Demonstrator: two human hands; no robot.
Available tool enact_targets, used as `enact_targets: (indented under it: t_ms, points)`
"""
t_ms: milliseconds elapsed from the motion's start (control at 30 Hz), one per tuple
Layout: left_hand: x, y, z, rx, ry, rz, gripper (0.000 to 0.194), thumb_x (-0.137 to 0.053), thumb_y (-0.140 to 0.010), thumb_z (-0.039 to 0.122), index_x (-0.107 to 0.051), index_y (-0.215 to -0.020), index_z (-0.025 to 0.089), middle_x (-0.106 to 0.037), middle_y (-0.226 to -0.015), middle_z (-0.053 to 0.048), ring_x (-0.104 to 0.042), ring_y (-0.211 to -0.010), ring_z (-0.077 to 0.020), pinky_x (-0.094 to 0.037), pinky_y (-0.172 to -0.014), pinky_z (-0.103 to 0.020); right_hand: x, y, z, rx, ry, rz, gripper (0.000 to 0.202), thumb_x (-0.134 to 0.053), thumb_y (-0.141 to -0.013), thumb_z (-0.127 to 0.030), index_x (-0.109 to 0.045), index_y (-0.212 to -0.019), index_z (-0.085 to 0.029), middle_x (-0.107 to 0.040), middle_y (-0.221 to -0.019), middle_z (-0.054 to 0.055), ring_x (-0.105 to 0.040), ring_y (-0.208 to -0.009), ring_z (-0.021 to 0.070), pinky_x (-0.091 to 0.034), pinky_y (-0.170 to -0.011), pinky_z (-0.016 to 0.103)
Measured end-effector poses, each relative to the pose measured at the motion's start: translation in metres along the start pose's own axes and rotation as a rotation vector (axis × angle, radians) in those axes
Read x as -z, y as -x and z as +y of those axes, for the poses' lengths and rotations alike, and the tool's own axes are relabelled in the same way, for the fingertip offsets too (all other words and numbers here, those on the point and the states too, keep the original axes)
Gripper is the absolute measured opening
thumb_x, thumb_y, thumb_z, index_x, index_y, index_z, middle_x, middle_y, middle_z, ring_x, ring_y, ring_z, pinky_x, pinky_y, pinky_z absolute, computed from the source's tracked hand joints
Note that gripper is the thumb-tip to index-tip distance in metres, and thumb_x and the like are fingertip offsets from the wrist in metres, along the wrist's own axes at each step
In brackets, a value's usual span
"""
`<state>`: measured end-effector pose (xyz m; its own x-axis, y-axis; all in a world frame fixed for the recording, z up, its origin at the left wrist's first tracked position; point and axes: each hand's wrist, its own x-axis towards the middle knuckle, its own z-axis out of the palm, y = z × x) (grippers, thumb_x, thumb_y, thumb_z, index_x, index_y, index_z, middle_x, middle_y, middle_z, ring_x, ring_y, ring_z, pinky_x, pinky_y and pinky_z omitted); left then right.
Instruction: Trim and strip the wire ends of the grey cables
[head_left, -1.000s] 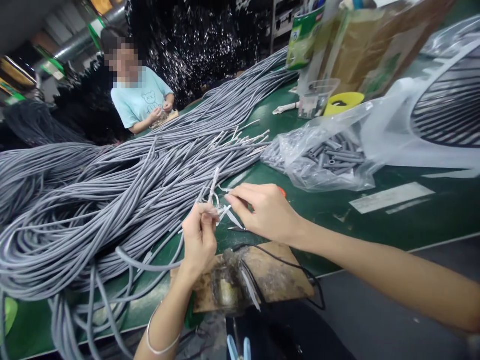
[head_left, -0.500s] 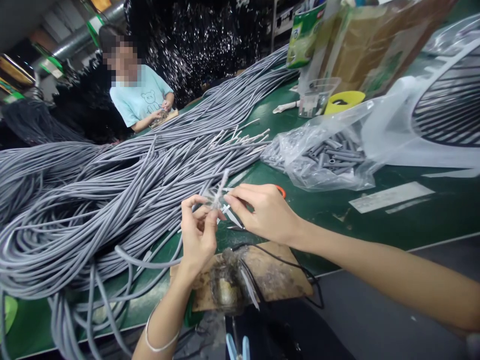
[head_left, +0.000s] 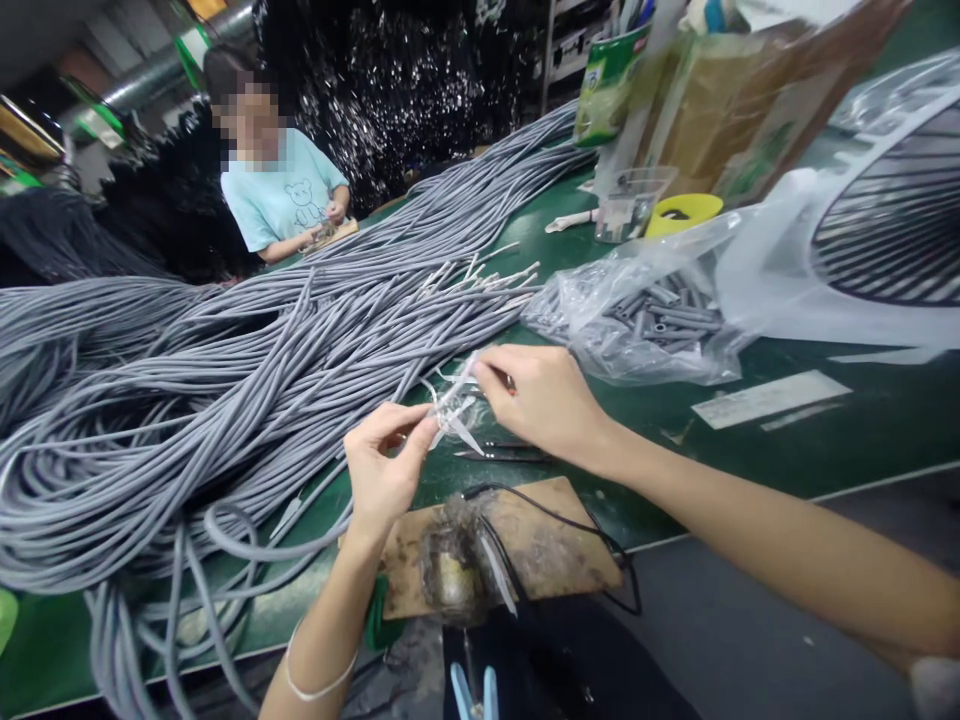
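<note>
Between my hands is the stripped end of a grey cable, seen as a loose tuft of whitish strands (head_left: 454, 404). The fingers of my left hand (head_left: 381, 465) pinch the base of this tuft. A grey cable (head_left: 304, 555) runs from the left toward that hand; the join is hidden. My right hand (head_left: 546, 400) is closed on the upper end of the whitish strands, a little higher and to the right. Beneath it lies a dark pointed tool (head_left: 499, 455). A stained wooden board (head_left: 566, 530) with a grimy small fixture (head_left: 452, 578) is nearer my body.
Long bundles of grey cables (head_left: 217, 430) cover the left of the green table (head_left: 622, 430). To the right are a clear bag of grey tube pieces (head_left: 660, 320), yellow tape roll (head_left: 684, 212), plastic cup (head_left: 634, 205) and fan (head_left: 892, 230). A co-worker (head_left: 292, 195) sits across.
My right hand has moved slightly up and right, drawing the whitish strands out from my left hand. My left hand has shifted a little left and down, uncovering more of the dark tool.
</note>
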<state>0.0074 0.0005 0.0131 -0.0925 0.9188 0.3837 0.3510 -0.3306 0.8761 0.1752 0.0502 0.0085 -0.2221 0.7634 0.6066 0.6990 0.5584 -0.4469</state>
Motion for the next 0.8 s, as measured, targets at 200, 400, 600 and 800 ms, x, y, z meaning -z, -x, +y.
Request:
enact_targets:
  t_ms: [200,400,600,800]
  points:
    - [0.001,0.002,0.002,-0.137,-0.289,0.2,0.009,-0.066,-0.073,0.022,-0.073,-0.077,0.018,-0.062,-0.061,0.0,-0.05,-0.054,-0.0087,-0.035,-0.046,-0.02,-0.004,0.014,-0.014,0.239,-0.08,-0.019,0.031,-0.042,-0.089,-0.02,-0.061,-0.066,-0.014,-0.06,-0.059,0.003,-0.051,-0.052,0.0112,-0.03,-0.054,0.024]
    - [-0.001,0.003,0.003,-0.165,-0.323,0.19,0.008,-0.067,-0.073,0.023,-0.072,-0.076,0.018,-0.058,-0.059,0.001,-0.047,-0.052,-0.0079,-0.034,-0.044,-0.019,-0.008,0.018,-0.015,0.263,-0.079,-0.037,0.031,-0.04,-0.091,-0.022,-0.062,-0.071,-0.013,-0.064,-0.065,0.005,-0.057,-0.057,0.0118,-0.033,-0.055,0.023]
    - [-0.001,0.003,0.003,-0.144,-0.317,0.17,0.01,-0.066,-0.074,0.025,-0.072,-0.078,0.018,-0.058,-0.06,0.001,-0.048,-0.054,-0.0082,-0.034,-0.045,-0.02,-0.005,0.016,-0.014,0.281,-0.057,-0.006,0.03,-0.041,-0.091,-0.021,-0.063,-0.072,-0.013,-0.065,-0.065,0.006,-0.056,-0.055,0.0116,-0.034,-0.054,0.023]
    - [-0.002,0.003,0.003,-0.141,-0.313,0.152,0.01,-0.067,-0.074,0.024,-0.073,-0.078,0.018,-0.058,-0.06,0.001,-0.047,-0.053,-0.0081,-0.034,-0.045,-0.02,-0.006,0.017,-0.015,0.236,-0.093,-0.05,0.033,-0.04,-0.091,-0.021,-0.062,-0.068,-0.013,-0.062,-0.061,0.005,-0.052,-0.053,0.0108,-0.033,-0.053,0.023]
